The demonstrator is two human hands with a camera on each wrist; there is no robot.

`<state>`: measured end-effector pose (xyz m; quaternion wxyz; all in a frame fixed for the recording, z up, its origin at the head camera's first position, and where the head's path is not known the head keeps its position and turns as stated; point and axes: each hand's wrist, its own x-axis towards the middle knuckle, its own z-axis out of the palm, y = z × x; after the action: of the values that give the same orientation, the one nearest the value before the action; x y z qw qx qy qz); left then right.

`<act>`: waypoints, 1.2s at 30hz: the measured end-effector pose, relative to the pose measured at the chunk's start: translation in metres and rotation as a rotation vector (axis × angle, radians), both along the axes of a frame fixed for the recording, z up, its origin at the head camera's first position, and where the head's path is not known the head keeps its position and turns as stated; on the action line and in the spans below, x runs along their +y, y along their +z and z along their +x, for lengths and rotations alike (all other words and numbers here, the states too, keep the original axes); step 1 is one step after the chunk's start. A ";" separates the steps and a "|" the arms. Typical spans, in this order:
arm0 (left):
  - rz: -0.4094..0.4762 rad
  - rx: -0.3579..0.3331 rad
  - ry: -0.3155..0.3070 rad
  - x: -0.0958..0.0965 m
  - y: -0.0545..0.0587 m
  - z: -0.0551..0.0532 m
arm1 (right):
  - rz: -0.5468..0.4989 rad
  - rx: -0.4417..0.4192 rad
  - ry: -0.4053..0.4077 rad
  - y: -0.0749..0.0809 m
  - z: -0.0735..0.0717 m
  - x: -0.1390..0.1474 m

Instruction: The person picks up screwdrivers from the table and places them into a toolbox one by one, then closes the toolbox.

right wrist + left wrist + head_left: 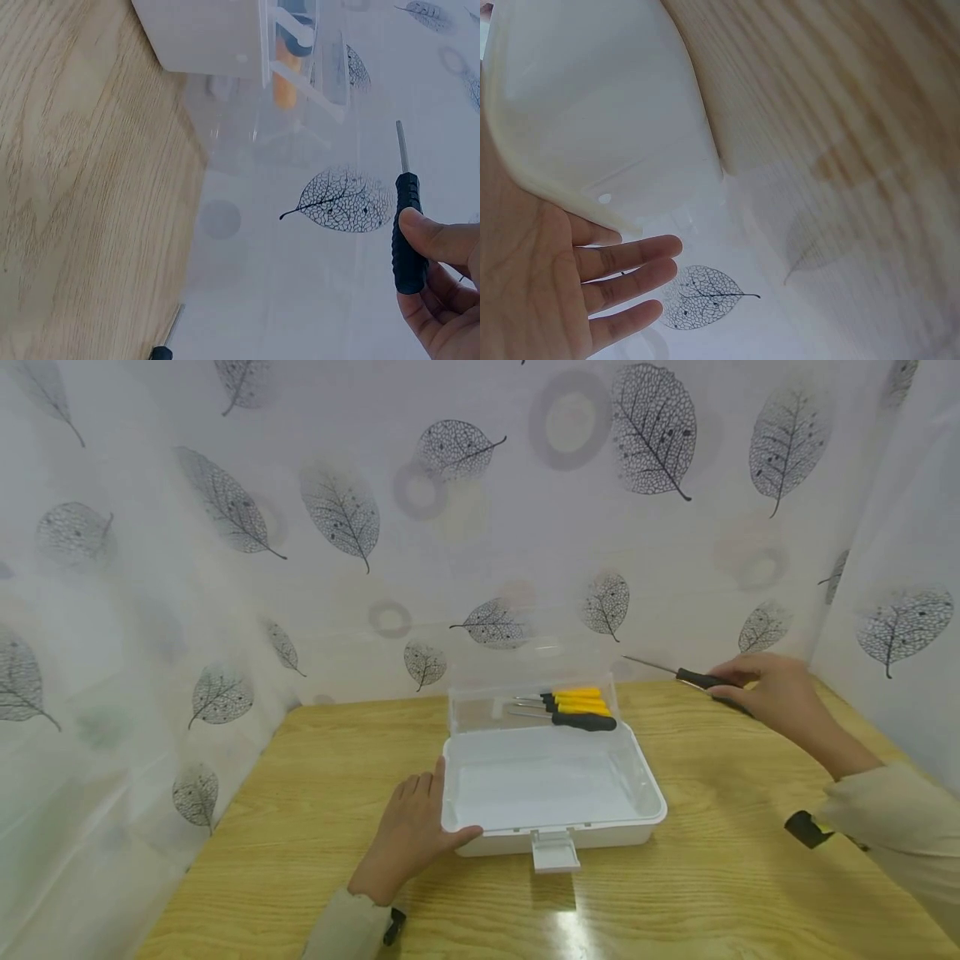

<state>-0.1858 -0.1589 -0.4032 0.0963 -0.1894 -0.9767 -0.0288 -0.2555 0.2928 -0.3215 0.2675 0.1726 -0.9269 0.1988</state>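
A wood-grain counter (337, 760) runs back to pale hangings (510, 518) printed with dark skeleton leaves. On it sits a white box (615, 837), its clear lid (480, 716) open at the back with yellow-handled screwdrivers (583, 702) and a black-handled one in it. The left hand (408, 828) lies along the box's left side — fingers straight, thumb at the front rim. The right hand (783, 697), out to the right, pinches a dark screwdriver (409, 240); a second dark screwdriver (161, 353) is near it.

Right wrist view crops lower screwdriver (162, 352); hand (444, 289) too.
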 end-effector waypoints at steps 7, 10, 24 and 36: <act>0.004 0.003 0.002 0.000 0.000 -0.001 | -0.004 0.043 0.049 0.004 -0.003 -0.026; -0.001 0.011 0.000 0.000 -0.001 -0.001 | -0.007 0.038 0.074 0.005 -0.005 -0.035; -0.014 0.010 0.000 -0.001 -0.001 -0.002 | 0.000 0.010 0.179 0.007 -0.008 -0.068; 0.004 -0.001 -0.006 0.000 -0.001 0.000 | 0.007 -0.064 0.234 0.006 -0.009 -0.092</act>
<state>-0.1857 -0.1586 -0.4045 0.0960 -0.1920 -0.9762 -0.0312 -0.2646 0.2007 -0.3155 0.2121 0.2739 -0.9092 0.2309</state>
